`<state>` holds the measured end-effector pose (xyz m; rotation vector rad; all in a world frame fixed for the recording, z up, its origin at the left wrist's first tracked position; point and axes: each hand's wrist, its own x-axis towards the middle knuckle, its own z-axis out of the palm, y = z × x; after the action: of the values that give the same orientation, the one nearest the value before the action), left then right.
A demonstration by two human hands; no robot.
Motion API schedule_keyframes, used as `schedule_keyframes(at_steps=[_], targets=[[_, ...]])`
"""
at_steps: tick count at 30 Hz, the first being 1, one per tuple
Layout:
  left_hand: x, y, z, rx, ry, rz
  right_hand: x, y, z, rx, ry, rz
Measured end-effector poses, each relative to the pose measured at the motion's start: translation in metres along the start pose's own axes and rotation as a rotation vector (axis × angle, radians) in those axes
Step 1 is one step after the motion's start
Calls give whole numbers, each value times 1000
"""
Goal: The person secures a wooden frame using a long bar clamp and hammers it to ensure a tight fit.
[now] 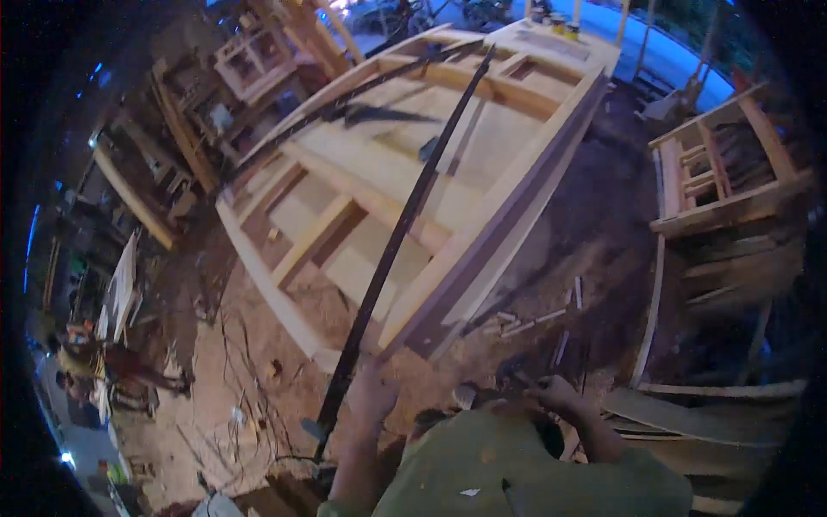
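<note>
A large pale wooden frame (457, 258) with cross rails lies before me. A long black bar clamp (405, 207) spans it lengthwise, its near end sticking out past the frame's near corner. Right at that corner, beside the clamp bar, my left hand (372, 395) is closed; what its fingers grip is hidden. Over to the right, my right hand (556, 394) is closed round the handle of what looks like a hammer (510, 372), its dark head pointing left, off the frame. A second black bar clamp (345, 99) crosses the frame's far left part.
Wood offcuts (538, 320) lie on the dusty floor right of the frame. A smaller wooden frame (724, 164) stands at the right, above stacked boards (698, 418). Cables (237, 379) trail across the floor at left. Another person (121, 366) bends over farther left.
</note>
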<state>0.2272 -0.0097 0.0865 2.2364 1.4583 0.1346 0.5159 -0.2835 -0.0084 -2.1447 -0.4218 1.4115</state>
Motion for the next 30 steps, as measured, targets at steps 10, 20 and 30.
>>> schedule_keyframes(at_steps=[10,20,30], targets=[[-2,25,11,-615,161,-55,17,8,7,-657,194,-1076],[16,3,55,-741,425,39,-7,-191,-15,-270,21,-771],[3,30,29,-337,509,-193,76,-382,12,-438,-77,-1178]])
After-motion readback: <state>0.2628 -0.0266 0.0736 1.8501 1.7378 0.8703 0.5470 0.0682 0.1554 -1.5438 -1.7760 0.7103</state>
